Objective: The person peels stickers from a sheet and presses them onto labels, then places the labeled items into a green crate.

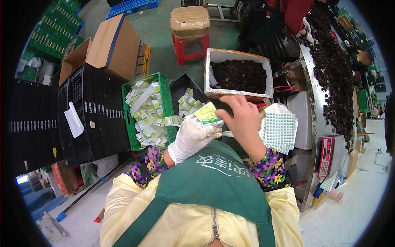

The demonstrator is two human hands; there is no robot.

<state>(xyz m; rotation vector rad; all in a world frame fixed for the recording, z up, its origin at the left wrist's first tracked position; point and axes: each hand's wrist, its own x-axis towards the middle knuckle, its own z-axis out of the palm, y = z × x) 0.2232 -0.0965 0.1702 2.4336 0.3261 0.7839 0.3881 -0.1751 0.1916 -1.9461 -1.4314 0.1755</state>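
Observation:
My left hand, in a white glove, holds a small green and yellow packet in front of my chest. My bare right hand is right beside it, fingers curled over the packet's right end and touching it. Just left of the hands a green crate is filled with several similar packets. A black tray behind the hands holds a few more packets. A sheet of small green-printed labels lies to the right of my right hand.
A white box of dark dried pieces stands beyond the hands. Black crates and cardboard boxes stack on the left. A red stool stands further back. A conveyor with dark pieces runs on the right, another person in red beside it.

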